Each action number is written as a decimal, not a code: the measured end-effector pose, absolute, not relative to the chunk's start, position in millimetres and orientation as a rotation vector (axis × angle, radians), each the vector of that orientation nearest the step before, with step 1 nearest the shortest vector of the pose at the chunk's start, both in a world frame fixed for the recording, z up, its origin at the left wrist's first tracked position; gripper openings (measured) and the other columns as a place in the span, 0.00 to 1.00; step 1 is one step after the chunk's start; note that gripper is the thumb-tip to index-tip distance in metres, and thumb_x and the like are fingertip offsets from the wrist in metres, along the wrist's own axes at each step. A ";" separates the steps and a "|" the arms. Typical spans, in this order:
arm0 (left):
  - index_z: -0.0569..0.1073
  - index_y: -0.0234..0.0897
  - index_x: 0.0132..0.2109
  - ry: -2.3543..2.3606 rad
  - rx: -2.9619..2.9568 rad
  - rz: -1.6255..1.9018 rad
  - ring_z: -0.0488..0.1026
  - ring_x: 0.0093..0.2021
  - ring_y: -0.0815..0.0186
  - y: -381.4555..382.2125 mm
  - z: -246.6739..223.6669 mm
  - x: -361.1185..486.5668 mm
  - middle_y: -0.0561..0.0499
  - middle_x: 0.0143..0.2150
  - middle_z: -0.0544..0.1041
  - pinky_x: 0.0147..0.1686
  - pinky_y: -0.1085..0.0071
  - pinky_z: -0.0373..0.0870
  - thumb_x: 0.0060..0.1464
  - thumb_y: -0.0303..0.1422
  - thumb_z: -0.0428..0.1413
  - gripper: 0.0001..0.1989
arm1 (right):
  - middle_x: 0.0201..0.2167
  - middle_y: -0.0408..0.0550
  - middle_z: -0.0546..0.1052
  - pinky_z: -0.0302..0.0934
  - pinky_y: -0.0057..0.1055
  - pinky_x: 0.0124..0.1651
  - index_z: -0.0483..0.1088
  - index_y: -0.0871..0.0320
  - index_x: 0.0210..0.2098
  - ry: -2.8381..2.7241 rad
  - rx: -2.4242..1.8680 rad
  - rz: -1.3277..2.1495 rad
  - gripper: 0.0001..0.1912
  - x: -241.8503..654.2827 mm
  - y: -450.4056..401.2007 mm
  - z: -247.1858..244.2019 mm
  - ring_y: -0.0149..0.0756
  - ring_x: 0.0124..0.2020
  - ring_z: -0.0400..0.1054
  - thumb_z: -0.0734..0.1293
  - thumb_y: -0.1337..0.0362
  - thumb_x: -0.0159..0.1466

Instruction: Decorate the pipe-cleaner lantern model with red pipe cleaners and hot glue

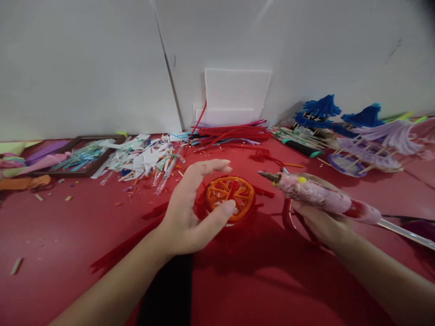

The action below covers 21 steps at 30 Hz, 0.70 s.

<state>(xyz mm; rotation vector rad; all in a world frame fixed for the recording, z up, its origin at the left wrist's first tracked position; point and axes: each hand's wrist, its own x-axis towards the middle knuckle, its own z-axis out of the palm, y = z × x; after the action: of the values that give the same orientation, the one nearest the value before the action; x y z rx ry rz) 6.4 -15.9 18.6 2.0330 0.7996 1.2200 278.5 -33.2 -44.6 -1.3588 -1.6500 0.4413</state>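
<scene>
A round orange and red wheel-like piece with spokes, made of fuzzy stems, lies at the middle of the red table. My left hand curves over its left side, thumb and fingers apart, holding nothing; whether it touches the wheel I cannot tell. In my right hand is a hot glue gun wrapped in stained pink material, its dark nozzle pointing left above the table. A clear glue stick sticks out of its back end. Below that hand hangs a red loop, partly hidden.
Red pipe cleaners are heaped at the back before white foam boards. Scraps and a brown frame lie left. Blue-roofed models, a lilac one and a green-black tool stand or lie at right.
</scene>
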 end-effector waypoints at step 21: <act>0.64 0.46 0.56 0.867 2.039 0.991 0.57 0.64 0.50 -18.6 6.2 -6.1 0.43 0.61 0.55 0.61 0.49 0.62 0.53 0.32 0.55 0.23 | 0.36 0.54 0.79 0.65 0.41 0.36 0.72 0.56 0.38 -2.079 -1.730 0.070 0.19 318.4 1.2 -28.4 0.48 0.37 0.73 0.64 0.70 0.46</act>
<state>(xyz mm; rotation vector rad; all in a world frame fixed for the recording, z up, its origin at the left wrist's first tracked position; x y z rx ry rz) -6.1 -18.6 6.2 2.0394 0.8672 0.9906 318.4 1.2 -28.4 -1.7299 -2.0792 0.0702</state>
